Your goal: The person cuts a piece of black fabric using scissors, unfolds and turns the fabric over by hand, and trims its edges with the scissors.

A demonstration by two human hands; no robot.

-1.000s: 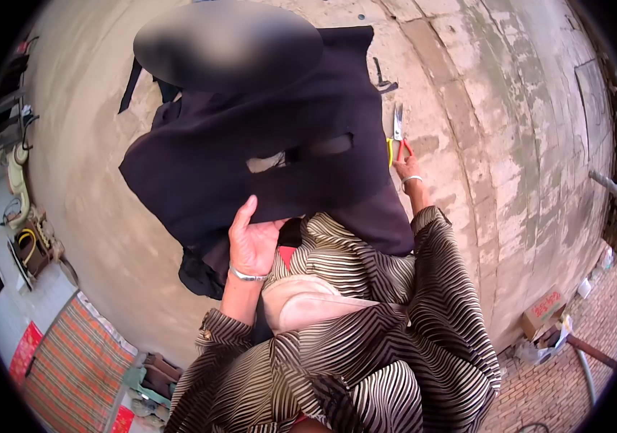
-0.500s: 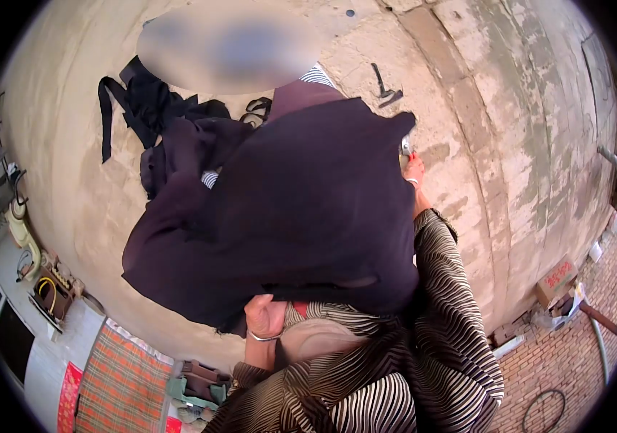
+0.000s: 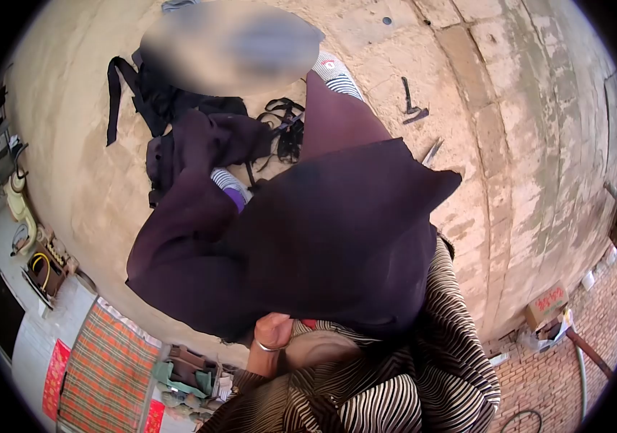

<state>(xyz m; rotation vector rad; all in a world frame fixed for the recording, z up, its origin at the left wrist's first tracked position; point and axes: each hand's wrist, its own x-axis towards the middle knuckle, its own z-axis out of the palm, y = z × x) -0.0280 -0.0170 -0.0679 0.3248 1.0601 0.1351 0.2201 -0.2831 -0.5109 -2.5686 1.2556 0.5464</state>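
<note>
A large piece of dark cloth (image 3: 323,231) lies spread over the person's lap and legs. At its near edge my left hand (image 3: 273,330), wearing a silver bracelet, is closed with the fingers on the cloth hem. My right hand is hidden beneath the right side of the cloth. The metal blades of the scissors (image 3: 432,152) stick out past the cloth's upper right edge; their handles are covered. Striped socks (image 3: 343,84) show beyond the cloth.
Dark cloth pieces (image 3: 207,141) and black strips (image 3: 290,130) lie on the ground at the upper left and middle. Black scraps (image 3: 411,101) are at the upper right. A plaid cloth (image 3: 110,368) is at lower left, a cardboard box (image 3: 545,307) at lower right.
The cloth, earlier held up with slits showing, has come down towards the lap, uncovering the socks and strips. My left hand has closed at its hem. My right hand has gone under the cloth.
</note>
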